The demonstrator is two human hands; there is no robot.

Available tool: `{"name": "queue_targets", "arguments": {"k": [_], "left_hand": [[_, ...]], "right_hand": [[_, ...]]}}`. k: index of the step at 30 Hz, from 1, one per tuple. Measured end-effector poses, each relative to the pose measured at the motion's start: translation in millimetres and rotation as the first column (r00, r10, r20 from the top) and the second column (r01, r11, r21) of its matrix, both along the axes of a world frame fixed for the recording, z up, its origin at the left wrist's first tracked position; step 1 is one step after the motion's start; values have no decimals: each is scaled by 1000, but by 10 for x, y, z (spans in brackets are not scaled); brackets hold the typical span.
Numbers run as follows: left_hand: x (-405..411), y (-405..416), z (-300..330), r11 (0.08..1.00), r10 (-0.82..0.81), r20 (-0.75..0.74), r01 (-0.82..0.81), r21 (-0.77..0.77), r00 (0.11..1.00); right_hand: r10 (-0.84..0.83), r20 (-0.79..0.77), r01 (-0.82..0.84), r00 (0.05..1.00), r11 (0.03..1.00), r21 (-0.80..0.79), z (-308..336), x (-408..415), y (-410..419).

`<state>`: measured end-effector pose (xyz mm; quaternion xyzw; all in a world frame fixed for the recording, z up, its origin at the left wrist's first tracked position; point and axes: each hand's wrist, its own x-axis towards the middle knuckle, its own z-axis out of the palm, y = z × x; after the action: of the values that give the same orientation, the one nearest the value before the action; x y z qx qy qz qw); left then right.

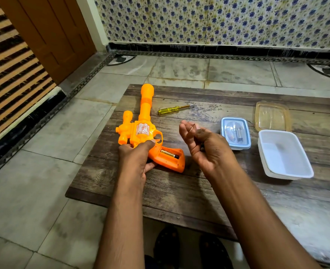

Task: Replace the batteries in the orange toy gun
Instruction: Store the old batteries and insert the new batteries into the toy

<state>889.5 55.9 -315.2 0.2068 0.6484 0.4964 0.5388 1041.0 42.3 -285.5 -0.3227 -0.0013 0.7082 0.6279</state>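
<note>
A low wooden table (pixel 179 191) was set on the floor. The orange toy gun (pixel 141 131) was laid on it, held by the left hand (pixel 136 152); one battery (pixel 170 153) was seen in its open grip. Something small was pinched in the right hand (pixel 201 144). No writing could be read.

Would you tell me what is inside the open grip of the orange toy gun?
One battery lies in the toy gun grip's open compartment; anything beneath it is hidden.

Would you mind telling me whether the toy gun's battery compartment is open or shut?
Open: the orange toy gun's grip shows an exposed battery, with no cover over it.
</note>
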Motion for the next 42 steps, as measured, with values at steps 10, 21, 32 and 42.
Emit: {"name": "queue_targets", "arguments": {"k": [10, 21, 32, 42], "left_hand": [[-12, 10, -18, 999, 26, 28, -27, 33, 999], [-42, 18, -23, 996, 33, 68, -38, 78, 997], [-18, -1, 22, 997, 24, 126, -33, 74, 992], [-50, 32, -47, 998, 19, 192, -30, 52, 981]], "right_hand": [[92, 675, -208, 732, 974, 93, -76, -43, -15], [-210, 924, -603, -319, 797, -27, -49, -100, -59], [-394, 761, -675, -516, 734, -78, -16, -148, -130], [-408, 791, -680, -455, 733, -13, -29, -127, -126]]}}
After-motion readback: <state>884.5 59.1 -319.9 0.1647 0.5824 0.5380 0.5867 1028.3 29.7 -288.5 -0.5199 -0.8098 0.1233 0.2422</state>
